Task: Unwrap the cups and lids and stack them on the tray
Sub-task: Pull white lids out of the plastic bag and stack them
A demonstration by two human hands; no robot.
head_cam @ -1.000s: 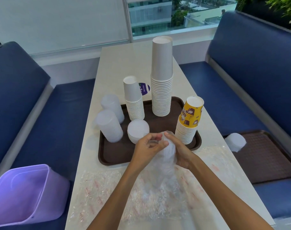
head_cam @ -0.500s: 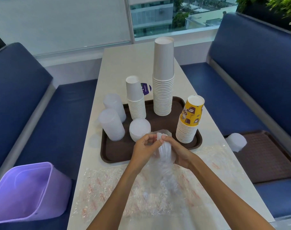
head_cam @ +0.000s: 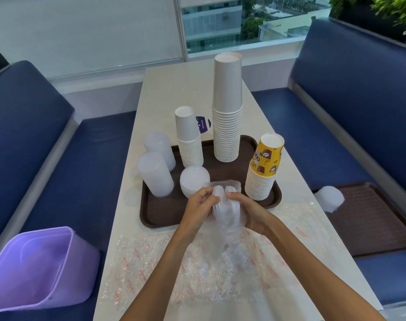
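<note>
Over the pale surface (head_cam: 174,89) a clear-wrapped stack of translucent plastic lids (head_cam: 227,216) was held; its top was pinched by the left hand (head_cam: 198,206) and the right hand (head_cam: 248,212).

Café or canteen booth. Evidence: blue padded benches (head_cam: 359,100) flanking pale table (head_cam: 174,89); brown serving tray (head_cam: 165,214); paper cup stacks (head_cam: 227,126); second tray (head_cam: 371,228) on bench; window (head_cam: 243,19) overlooking buildings.

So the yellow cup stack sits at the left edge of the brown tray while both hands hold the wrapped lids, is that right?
Not quite. The head view shows the yellow cup stack at the right edge of the brown tray, not the left. The left hand and right hand do hold the wrapped lids.
</note>
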